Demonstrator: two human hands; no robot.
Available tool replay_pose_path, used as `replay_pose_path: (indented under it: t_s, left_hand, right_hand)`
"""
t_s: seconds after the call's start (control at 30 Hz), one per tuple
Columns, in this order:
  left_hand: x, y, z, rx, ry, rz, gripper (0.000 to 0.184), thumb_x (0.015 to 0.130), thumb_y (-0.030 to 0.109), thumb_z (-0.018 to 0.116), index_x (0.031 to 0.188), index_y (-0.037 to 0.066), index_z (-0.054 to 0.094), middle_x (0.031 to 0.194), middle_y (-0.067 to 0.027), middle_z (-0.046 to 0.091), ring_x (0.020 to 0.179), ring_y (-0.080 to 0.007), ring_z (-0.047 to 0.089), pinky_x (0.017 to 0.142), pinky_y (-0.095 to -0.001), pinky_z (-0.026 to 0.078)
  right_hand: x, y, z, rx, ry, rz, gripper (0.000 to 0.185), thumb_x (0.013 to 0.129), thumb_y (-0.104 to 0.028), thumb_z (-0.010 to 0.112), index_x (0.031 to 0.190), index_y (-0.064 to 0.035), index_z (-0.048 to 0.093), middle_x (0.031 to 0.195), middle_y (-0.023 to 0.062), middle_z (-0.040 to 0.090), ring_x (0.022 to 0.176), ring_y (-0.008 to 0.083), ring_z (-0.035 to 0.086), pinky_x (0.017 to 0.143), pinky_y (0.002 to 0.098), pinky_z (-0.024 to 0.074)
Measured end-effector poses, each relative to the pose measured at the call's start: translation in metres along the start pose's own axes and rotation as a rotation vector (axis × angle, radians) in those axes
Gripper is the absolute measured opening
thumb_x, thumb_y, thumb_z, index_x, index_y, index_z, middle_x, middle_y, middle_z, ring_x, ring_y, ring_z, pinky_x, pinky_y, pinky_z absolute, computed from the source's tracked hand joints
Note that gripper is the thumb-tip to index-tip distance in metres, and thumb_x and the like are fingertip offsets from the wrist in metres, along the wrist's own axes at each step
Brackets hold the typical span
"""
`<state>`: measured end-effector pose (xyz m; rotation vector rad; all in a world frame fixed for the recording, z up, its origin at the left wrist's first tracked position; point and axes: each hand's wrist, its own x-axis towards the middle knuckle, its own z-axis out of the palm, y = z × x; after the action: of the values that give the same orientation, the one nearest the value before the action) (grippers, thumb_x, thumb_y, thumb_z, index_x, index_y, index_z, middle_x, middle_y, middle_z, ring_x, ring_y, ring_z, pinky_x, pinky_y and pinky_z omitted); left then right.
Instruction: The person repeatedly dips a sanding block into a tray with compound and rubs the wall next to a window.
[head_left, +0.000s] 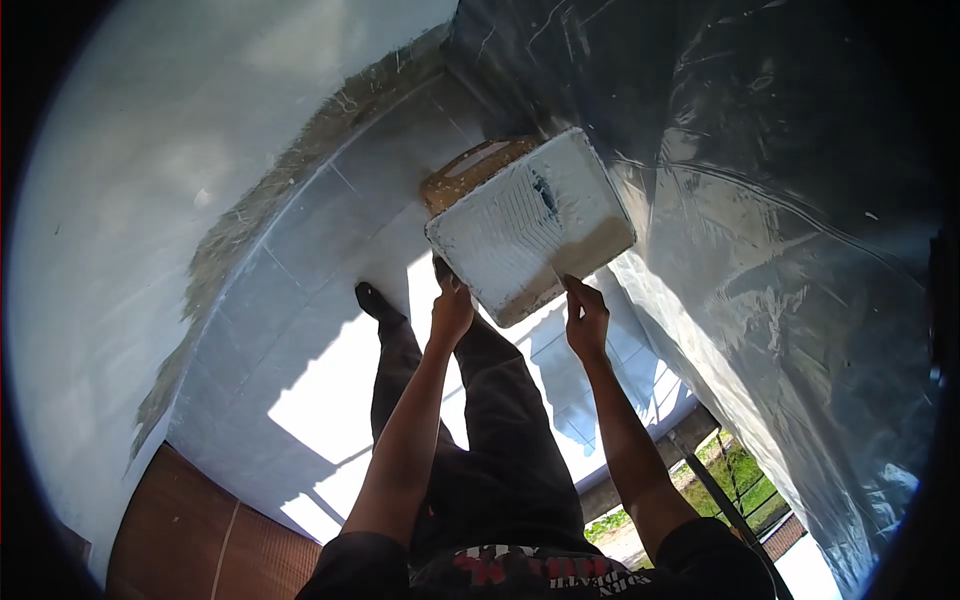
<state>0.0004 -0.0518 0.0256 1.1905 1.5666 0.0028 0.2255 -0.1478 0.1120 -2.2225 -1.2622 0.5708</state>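
A white-coated paint tray [520, 220] with a ridged slope lies at a tilt in front of me, its near end brownish and a dark patch on its ridges. My left hand [452, 312] is closed at the tray's left edge, its fingertips partly hidden. On the near right edge, my right hand [588, 318] is closed with thumb and forefinger pinching at the rim. A thin pale line shows by those fingertips, too small to name.
Behind the tray stands a brown, paint-spotted container [470, 175]. Dark plastic sheeting [770, 230] hangs at right. A curved pale wall [150, 180] with a rough grey base runs along the left. My shoe [375, 300] is on the sunlit tiled floor [310, 240].
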Motion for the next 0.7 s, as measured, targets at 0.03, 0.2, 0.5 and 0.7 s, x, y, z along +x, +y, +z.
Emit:
replay_pose_path:
  t_s: [0.03,0.2,0.5,0.7]
  left_hand:
    - [0.010,-0.003,0.007,-0.032,-0.100,-0.047,0.050,0.103,0.033,0.048,0.142,0.002,0.041,0.123,-0.0264,0.066,0.113,-0.0460,0.064,0.102,-0.0492,0.048]
    - [0.030,-0.032,0.043,-0.484,-0.205,-0.139,0.039,0.107,0.024,0.040,0.133,-0.003,0.049,0.114,-0.0184,0.066,0.102,-0.0316,0.071,0.088,-0.0437,0.061]
    - [0.018,-0.026,0.042,-0.648,-0.112,-0.135,0.032,0.108,0.022,0.046,0.114,-0.007,0.057,0.089,-0.0142,0.061,0.075,-0.0207,0.067,0.065,-0.0368,0.063]
    - [0.016,-0.024,0.046,-0.655,-0.038,-0.113,0.030,0.106,0.021,0.049,0.105,-0.007,0.058,0.080,-0.0118,0.061,0.065,-0.0189,0.064,0.059,-0.0354,0.061]
  right_hand:
    - [0.000,0.009,-0.002,-0.053,-0.030,-0.133,0.035,0.090,-0.001,0.062,0.123,-0.0102,0.071,0.124,0.0135,0.069,0.121,0.0330,0.061,0.101,0.0459,0.0472]
    - [-0.023,0.029,0.009,-0.342,-0.152,-0.153,0.042,0.088,-0.001,0.063,0.127,-0.0150,0.069,0.140,0.0083,0.061,0.134,0.0330,0.050,0.110,0.0488,0.0362]
    - [-0.035,0.075,0.011,-0.560,-0.274,-0.263,0.064,0.081,0.002,0.065,0.137,-0.0288,0.059,0.156,-0.0029,0.046,0.147,0.0273,0.037,0.118,0.0596,0.0221]
    - [-0.042,0.074,0.000,-0.548,-0.329,-0.203,0.066,0.077,0.008,0.065,0.134,-0.0259,0.064,0.152,-0.0005,0.052,0.148,0.0287,0.036,0.118,0.0543,0.0184]
